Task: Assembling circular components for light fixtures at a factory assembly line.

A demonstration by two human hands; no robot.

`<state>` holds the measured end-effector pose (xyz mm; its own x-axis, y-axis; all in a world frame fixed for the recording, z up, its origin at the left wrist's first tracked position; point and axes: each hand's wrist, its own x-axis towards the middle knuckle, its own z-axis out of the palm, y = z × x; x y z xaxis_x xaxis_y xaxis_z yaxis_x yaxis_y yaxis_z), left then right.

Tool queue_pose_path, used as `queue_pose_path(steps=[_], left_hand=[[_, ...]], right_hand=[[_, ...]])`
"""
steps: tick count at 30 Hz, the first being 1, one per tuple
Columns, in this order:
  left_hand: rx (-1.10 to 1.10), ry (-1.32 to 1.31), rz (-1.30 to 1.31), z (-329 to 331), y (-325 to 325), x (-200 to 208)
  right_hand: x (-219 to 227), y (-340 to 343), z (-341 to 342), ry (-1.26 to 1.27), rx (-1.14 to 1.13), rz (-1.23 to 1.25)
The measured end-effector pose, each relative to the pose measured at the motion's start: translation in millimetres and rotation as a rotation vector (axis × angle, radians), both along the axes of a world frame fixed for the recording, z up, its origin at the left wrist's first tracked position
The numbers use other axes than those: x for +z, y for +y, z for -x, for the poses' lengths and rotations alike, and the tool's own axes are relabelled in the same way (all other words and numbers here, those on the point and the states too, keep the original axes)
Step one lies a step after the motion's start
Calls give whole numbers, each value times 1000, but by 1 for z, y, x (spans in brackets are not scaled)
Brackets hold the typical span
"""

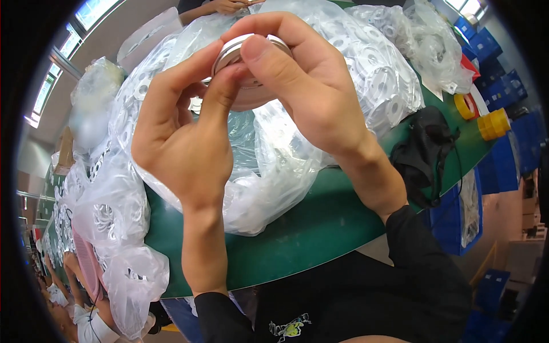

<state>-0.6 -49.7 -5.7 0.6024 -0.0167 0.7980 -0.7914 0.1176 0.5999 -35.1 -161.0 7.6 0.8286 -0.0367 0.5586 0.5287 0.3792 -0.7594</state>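
My left hand [191,134] and my right hand [317,94] are raised together above the table, both closed on one round white part with a shiny silvery rim [254,98]. Both thumbs press on its near side, while the fingers curl round its edges and hide much of it. Beneath and behind my hands spreads a large clear plastic bag [280,194]. Many flat white discs with centre holes [380,94] lie in the plastic at the far right of my hands.
The green table [320,228] curves across the view. More bagged white rings [108,217] lie on the left. At right are a black cloth bag [426,148], yellow tape rolls [493,124] and blue bins [497,163]. Another person's hands [229,6] show at the far side; other people sit lower left.
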Motion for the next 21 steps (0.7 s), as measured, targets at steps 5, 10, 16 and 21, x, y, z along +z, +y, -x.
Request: queue_pose_path(steps=[5, 10, 16, 21], left_hand=[[-20, -14, -58, 6, -6, 1], [-35, 165, -15, 9, -8, 3], [-119, 150, -4, 5, -2, 0], [-116, 178, -38, 2, 9, 1]], right_hand=[[-3, -9, -9, -20, -14, -101], [8, -13, 4, 149, 163, -161], [6, -9, 8, 184, 106, -197], [5, 2, 8, 195, -34, -106]])
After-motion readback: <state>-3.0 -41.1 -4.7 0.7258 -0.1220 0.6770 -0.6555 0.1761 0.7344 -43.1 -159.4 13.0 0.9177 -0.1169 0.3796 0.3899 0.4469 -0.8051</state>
